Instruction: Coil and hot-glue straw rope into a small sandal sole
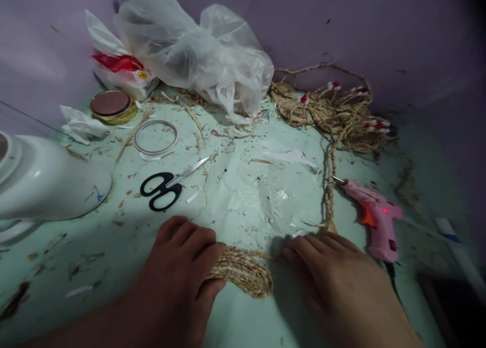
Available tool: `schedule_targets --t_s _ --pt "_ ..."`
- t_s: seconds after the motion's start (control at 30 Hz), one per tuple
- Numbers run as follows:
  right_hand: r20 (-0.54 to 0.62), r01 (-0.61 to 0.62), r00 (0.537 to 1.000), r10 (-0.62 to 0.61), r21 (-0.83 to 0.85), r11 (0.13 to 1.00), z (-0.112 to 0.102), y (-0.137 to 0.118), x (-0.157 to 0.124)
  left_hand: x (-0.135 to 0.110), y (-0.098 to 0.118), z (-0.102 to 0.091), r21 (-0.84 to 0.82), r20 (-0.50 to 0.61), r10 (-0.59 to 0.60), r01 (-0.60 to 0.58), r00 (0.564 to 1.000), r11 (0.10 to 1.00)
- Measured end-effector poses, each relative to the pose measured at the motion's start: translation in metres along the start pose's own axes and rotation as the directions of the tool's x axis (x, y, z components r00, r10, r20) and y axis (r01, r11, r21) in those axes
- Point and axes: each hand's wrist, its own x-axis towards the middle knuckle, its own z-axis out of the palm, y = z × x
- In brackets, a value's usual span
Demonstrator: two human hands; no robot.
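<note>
A flattened oval coil of braided straw rope (248,274) lies at the near middle of the table. My left hand (182,267) pinches its left end between thumb and fingers, hiding that part. From the coil's upper edge a single strand runs rightward to my right hand (330,274). The fingers of this hand are curled down over the straw rope, and their tips are hidden. Beyond my right knuckles the straw braid (329,201) continues up the table towards a tangled straw bundle (322,110) with red and white bits.
A pink glue gun (375,211) with a red light lies right, its nozzle close to the braid. Black-handled scissors (167,186), a tape ring (155,137) and a round tin (112,105) lie left. A white jug (56,176) and plastic bag (205,49) stand around; straw scraps litter the table.
</note>
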Motion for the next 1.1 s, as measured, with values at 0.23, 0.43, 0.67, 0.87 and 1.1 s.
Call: schedule_targets --t_s 0.23,0.43,0.67,0.87,1.1 --pt "0.085 0.067 0.993 -0.081 0.156 0.986 -0.004 0.005 0.003 -0.001 -0.001 0.000 -0.002 0.002 0.008 -0.008 1.000 1.000" --pt "0.152 0.100 0.980 -0.131 0.198 0.975 -0.007 0.014 0.005 0.002 0.000 0.000 -0.019 -0.014 0.003 -0.003 1.000 1.000" --pt "0.219 -0.196 0.972 0.091 0.522 0.830 0.001 0.018 -0.006 0.002 -0.001 -0.001 -0.021 -0.011 0.006 -0.006 1.000 1.000" --pt "0.135 -0.239 0.970 0.201 0.659 0.714 0.011 0.012 -0.008 0.002 0.000 0.001 -0.026 -0.022 0.000 0.000 1.000 1.000" --pt "-0.011 -0.110 0.987 0.162 0.687 0.718 0.020 0.003 -0.013 0.002 0.000 0.000 -0.013 -0.021 0.016 -0.016 1.000 1.000"
